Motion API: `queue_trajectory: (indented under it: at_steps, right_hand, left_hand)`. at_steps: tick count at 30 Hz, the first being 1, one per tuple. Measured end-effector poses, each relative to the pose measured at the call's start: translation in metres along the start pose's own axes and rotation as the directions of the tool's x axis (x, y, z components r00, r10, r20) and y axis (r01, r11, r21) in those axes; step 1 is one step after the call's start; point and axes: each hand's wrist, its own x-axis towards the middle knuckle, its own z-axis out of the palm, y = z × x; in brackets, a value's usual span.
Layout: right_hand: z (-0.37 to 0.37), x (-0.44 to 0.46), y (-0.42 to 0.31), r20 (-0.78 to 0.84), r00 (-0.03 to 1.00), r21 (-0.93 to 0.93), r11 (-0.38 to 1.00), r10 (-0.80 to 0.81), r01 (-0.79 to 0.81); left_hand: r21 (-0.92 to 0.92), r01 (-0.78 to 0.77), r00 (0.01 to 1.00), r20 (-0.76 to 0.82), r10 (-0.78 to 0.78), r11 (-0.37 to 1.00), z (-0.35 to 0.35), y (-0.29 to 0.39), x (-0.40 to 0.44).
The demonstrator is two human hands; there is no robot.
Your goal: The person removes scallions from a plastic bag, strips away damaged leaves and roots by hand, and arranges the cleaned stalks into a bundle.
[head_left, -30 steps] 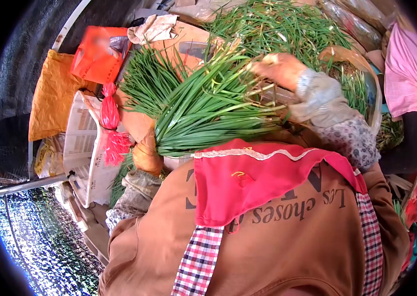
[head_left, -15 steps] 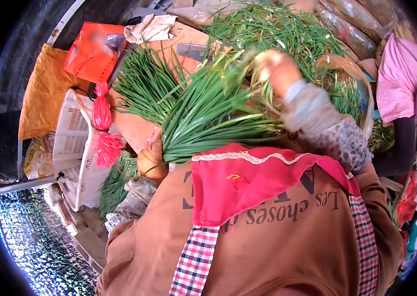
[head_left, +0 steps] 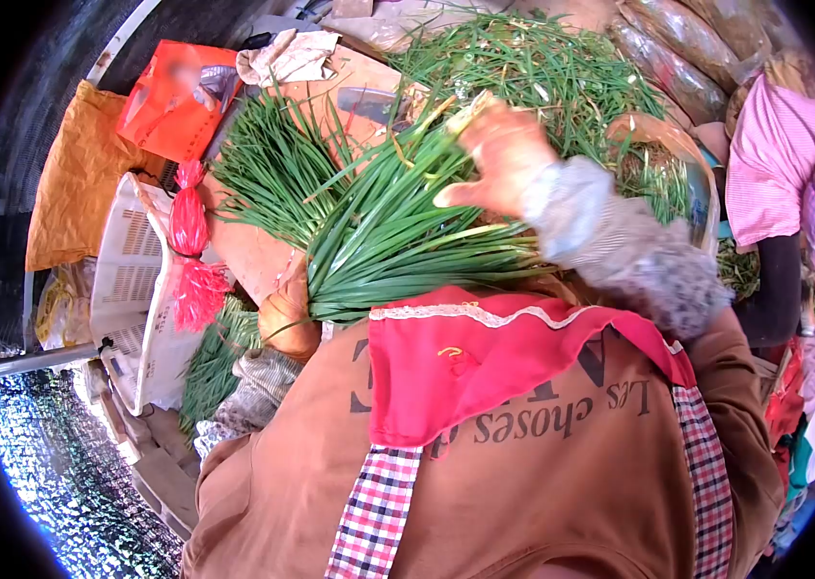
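A big bunch of garlic chives [head_left: 398,241] spreads across my front, its green leaves toward the left and pale stalk ends toward the right. My left hand [head_left: 290,318] is closed round the leaf side of that bunch, its fingers partly hidden. Over the upper stalk ends is my right hand [head_left: 509,159], thumb apart from the fingers, fingertips beside a few pale stalks. Another bundle of chives [head_left: 277,169] lies on the board [head_left: 248,251] just beyond. A knife-like grey blade [head_left: 367,103] rests farther up the board.
A heap of loose chive trimmings [head_left: 533,72] covers the far side. To the right stands a plastic bag [head_left: 692,145] holding greens. Red plastic ties [head_left: 190,217] hang by a white basket [head_left: 128,280] on the left, near an orange-red bag [head_left: 176,101].
My right hand has shifted a little left over the stalks, and its thumb now shows apart. The left hand keeps its hold on the chives.
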Motion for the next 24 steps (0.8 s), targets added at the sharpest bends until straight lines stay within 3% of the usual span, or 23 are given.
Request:
queue_trajectory:
  at_steps: [1,2,4,5,7,9,11,13,14,15,16,17,18,19,20,21,22,23,24]
  right_hand:
    - [0.017,-0.002,-0.011,-0.14,0.985,0.047,0.993,-0.101,0.109]
    - [0.033,-0.001,-0.012,-0.083,0.995,0.259,0.964,-0.045,0.066]
    - [0.054,0.005,-0.001,0.065,0.998,0.622,0.78,0.024,-0.06]
    - [0.037,-0.003,0.006,-0.148,0.978,0.754,0.656,0.148,0.015]
    - [0.017,-0.008,0.028,0.027,0.923,0.886,0.419,0.384,-0.2]
    - [0.02,-0.012,0.071,0.09,0.74,0.902,0.261,0.667,-0.344]
    - [0.033,-0.02,0.146,0.31,0.724,0.945,-0.111,0.616,-0.309]
    - [0.011,-0.024,0.176,0.407,0.584,0.8,0.035,0.702,-0.599]
    - [0.024,-0.02,0.189,0.321,0.549,0.55,0.32,0.772,-0.771]
    - [0.008,-0.016,0.158,0.087,0.604,-0.116,0.61,0.793,-0.784]
    - [-0.02,-0.005,0.132,0.319,0.667,-0.111,0.726,0.673,-0.679]
    - [-0.029,0.0,0.1,0.328,0.765,-0.087,0.824,0.555,-0.56]
    - [-0.016,-0.006,0.075,0.196,0.889,0.355,0.815,0.414,-0.458]
    - [-0.016,-0.002,0.051,0.289,0.925,0.407,0.843,0.247,-0.352]
    - [-0.005,0.009,0.031,0.345,0.923,0.317,0.905,0.17,-0.285]
    - [-0.043,0.021,0.001,0.617,0.768,0.153,0.931,0.173,-0.333]
    - [-0.031,0.023,-0.01,0.594,0.799,0.192,0.948,0.094,-0.255]
    - [-0.005,0.016,-0.017,0.382,0.921,0.493,0.826,0.078,-0.274]
    - [0.018,0.014,-0.023,0.321,0.94,0.747,0.579,0.114,-0.325]
  left_hand:
    - [0.004,0.002,1.0,0.002,-0.002,1.0,0.0,0.0,-0.001]
    - [0.007,-0.003,1.0,-0.003,0.003,1.0,-0.001,-0.001,-0.001]
    - [0.002,-0.009,1.0,-0.007,0.009,1.0,-0.001,-0.001,-0.001]
    - [-0.002,-0.012,1.0,-0.007,0.012,1.0,-0.002,-0.001,-0.001]
    - [-0.011,-0.016,1.0,-0.01,0.015,1.0,-0.001,-0.001,-0.001]
    - [-0.017,-0.019,1.0,-0.011,0.018,1.0,0.0,-0.001,0.0]
    - [-0.022,-0.018,1.0,-0.012,0.018,1.0,0.0,-0.001,0.001]
    - [-0.023,-0.022,1.0,-0.013,0.021,1.0,0.001,-0.001,0.001]
    - [-0.023,-0.021,1.0,-0.013,0.02,1.0,0.001,-0.001,0.001]
    - [-0.023,-0.019,1.0,-0.011,0.018,1.0,0.001,-0.001,0.001]
    - [-0.023,-0.02,1.0,-0.012,0.019,1.0,0.001,-0.001,0.001]
    - [-0.024,-0.016,1.0,-0.015,0.016,1.0,0.001,0.0,0.002]
    - [-0.023,-0.016,1.0,-0.013,0.016,1.0,0.002,-0.001,0.002]
    - [-0.025,-0.018,1.0,-0.012,0.017,1.0,0.001,0.0,0.002]
    - [-0.024,-0.017,1.0,-0.015,0.017,1.0,0.001,0.0,0.002]
    - [-0.022,-0.019,1.0,-0.016,0.018,1.0,0.002,-0.001,0.001]
    - [-0.022,-0.02,1.0,-0.019,0.02,1.0,0.0,0.0,0.001]
    - [-0.023,-0.023,1.0,-0.022,0.023,0.999,0.001,-0.001,0.001]
    - [-0.021,-0.023,0.999,-0.024,0.023,1.0,0.001,-0.003,0.0]
